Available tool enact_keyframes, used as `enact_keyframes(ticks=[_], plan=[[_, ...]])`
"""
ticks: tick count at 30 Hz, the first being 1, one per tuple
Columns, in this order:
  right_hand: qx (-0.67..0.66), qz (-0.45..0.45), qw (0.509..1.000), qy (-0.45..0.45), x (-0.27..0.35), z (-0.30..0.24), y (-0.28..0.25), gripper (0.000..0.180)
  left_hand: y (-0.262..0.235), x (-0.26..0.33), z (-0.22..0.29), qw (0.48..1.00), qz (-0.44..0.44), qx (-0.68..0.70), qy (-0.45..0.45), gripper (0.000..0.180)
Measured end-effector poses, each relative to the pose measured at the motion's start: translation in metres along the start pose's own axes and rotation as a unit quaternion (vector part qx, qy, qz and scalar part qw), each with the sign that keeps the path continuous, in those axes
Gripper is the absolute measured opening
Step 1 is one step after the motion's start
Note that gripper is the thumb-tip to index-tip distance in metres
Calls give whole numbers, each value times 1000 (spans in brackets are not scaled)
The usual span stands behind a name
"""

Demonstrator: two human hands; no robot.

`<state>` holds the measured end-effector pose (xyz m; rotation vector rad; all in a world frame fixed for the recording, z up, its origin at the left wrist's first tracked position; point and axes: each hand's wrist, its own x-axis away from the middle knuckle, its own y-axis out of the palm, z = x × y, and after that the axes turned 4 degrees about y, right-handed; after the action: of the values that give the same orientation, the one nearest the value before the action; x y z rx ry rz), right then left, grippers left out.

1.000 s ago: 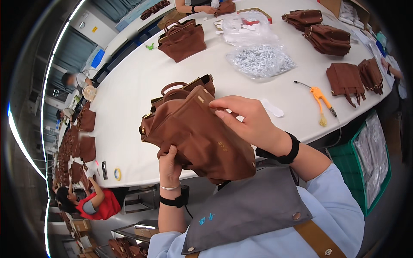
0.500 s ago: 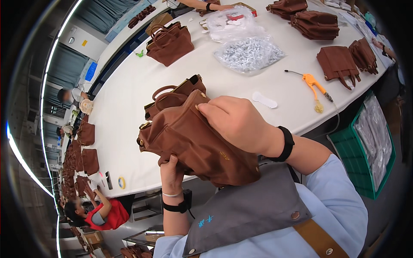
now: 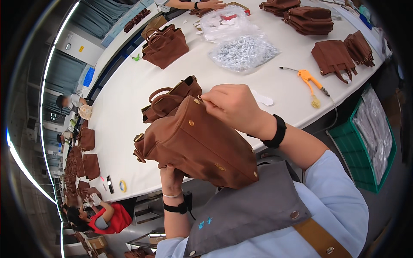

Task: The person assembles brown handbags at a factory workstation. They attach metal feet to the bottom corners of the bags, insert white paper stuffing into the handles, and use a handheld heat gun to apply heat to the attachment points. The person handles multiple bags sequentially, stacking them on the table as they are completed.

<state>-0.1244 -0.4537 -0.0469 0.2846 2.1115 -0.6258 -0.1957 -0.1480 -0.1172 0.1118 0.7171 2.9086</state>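
A brown leather handbag (image 3: 195,144) is tilted over my lap with its base turned up, showing gold studs at the corners and a gold stamp. My left hand (image 3: 171,177) grips its lower left side; most of its fingers are hidden under the leather. At the bag's upper corner, beside a gold stud, my right hand (image 3: 234,107) is closed in a pinch. What its fingertips hold, if anything, is too small to make out. Just behind, a second brown handbag (image 3: 174,99) with upright handles stands on the white table (image 3: 129,103).
A clear plastic bag of small silvery pieces (image 3: 243,53) lies farther back, left of an orange air gun (image 3: 309,79). A white card (image 3: 262,98) is beyond my right hand. More brown bags (image 3: 165,46) stand around. A green crate (image 3: 361,142) is at right; co-workers sit farther off.
The handbag has turned so that more of its base and studs face up. My right hand has shifted slightly up from the bag's edge and stays pinched.
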Motion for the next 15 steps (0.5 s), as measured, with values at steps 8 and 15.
enact_keyframes(ticks=[8,15], plan=[[4,-60,995,-83,5,9,-1,18,5,4,3,1000,11,-14,-15,98],[59,-49,992,-103,-2,10,-7,11,5,1,4,999,-11,-32,-17,101]])
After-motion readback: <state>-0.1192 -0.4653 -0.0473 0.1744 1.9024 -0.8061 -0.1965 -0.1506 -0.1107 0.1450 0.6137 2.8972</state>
